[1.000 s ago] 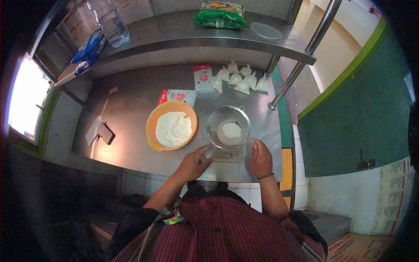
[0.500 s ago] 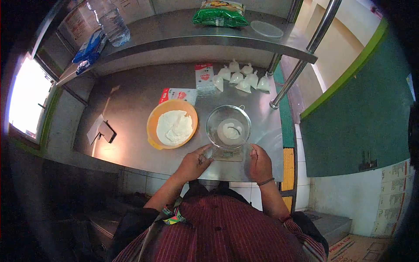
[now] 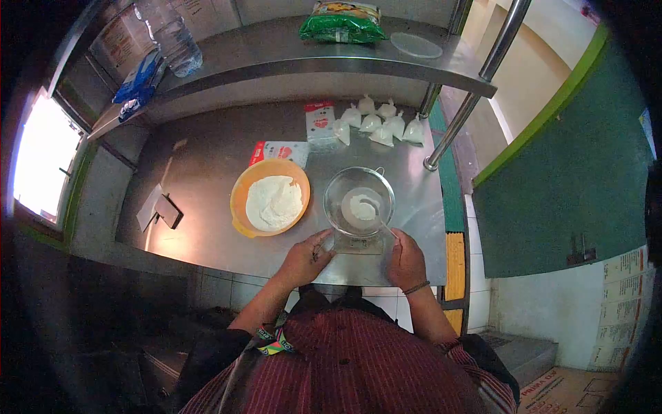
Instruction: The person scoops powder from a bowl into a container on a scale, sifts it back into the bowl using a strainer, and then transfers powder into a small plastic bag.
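Observation:
A round metal strainer (image 3: 328,215) stands before me, with white powder (image 3: 358,205) seen in its middle. It overlaps a flat kitchen scale (image 3: 369,246), whose front part shows below it. My left hand (image 3: 308,259) is closed at the strainer's lower left edge, thumb and fingertips by the rim and the scale's corner; its grip is partly hidden. Pinched in my right hand (image 3: 408,261) is the thin handle of a spoon (image 3: 383,223), its head down in the powder. To the left sits an orange bowl (image 3: 238,200) heaped with white flour (image 3: 274,202).
Behind the strainer stand several knotted bags of white powder (image 3: 381,134) and a red-and-white packet (image 3: 320,124). A similar packet (image 3: 281,152) lies behind the bowl. A phone-like dark object (image 3: 169,211) is at the left. A steel shelf (image 3: 262,67) hangs over the table's back.
My right hand has shifted slightly, and the spoon's handle has turned, with its head moving in the powder. My left hand has stayed nearly in place. The whole view has shifted slightly left.

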### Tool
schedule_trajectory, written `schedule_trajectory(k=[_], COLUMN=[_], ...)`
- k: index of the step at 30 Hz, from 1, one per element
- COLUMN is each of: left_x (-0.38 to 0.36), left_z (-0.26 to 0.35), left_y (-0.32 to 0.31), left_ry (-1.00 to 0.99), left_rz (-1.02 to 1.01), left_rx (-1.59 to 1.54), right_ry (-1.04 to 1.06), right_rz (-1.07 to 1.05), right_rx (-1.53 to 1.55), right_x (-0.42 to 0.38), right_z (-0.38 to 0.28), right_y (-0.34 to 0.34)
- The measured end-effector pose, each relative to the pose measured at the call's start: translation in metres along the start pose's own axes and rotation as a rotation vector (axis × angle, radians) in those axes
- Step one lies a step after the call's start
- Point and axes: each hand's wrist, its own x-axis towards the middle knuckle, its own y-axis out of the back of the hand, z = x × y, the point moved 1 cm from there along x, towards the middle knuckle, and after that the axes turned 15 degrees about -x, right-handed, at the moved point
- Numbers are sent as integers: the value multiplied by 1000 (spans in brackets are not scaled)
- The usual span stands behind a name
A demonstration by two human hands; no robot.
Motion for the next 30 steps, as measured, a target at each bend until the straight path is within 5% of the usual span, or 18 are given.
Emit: schedule_trajectory(k=[2, 8, 30], left_x=[2, -1, -1], left_z=[-2, 18, 6], left_y=[-2, 4, 5], left_ry=[-169, 29, -98], left_rz=[51, -12, 27], left_rx=[28, 17, -20], right_ry=[22, 39, 17], right_rz=[-12, 50, -4], right_rx=[26, 0, -91], right_x=[-2, 2, 14], right_z=[-1, -15, -11], right_y=[-2, 15, 8])
